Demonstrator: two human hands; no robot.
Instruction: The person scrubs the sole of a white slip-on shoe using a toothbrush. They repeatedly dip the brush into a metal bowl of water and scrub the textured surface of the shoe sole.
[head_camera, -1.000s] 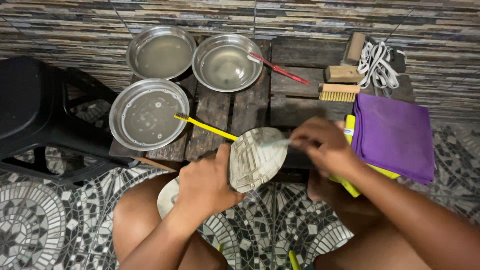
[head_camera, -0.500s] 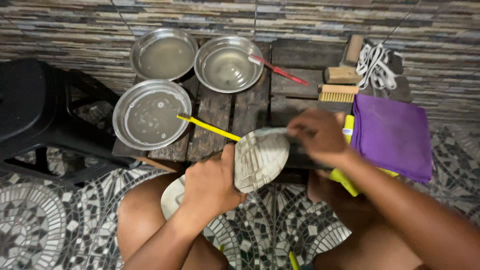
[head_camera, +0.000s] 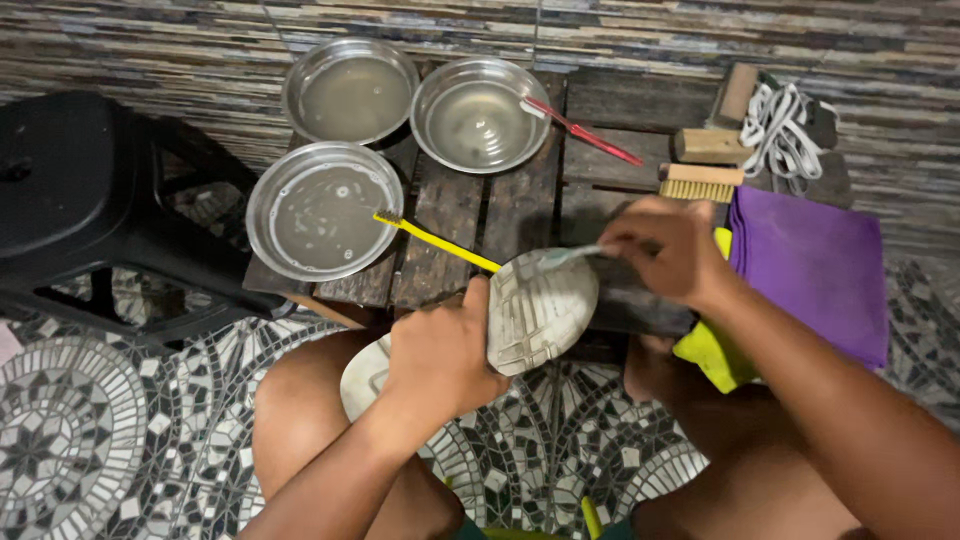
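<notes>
Above the wooden table (head_camera: 520, 215), our left hand (head_camera: 440, 350) grips the sneaker (head_camera: 535, 310) sole-up; our right hand (head_camera: 665, 245) fingers pinch a toothbrush (head_camera: 570, 255).

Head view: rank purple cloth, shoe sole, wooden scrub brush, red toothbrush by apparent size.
1. purple cloth
2. shoe sole, nearer the camera, so unsure against the cloth
3. wooden scrub brush
4. red toothbrush, longer but far thinner

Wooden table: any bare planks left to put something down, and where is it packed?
Bare wood on the wooden table lies between the front steel bowl and the shoe, crossed by a yellow toothbrush. Another patch sits below the red toothbrush, left of the scrub brush. The back-left is crowded with bowls; the right holds the purple cloth and laces.
</notes>
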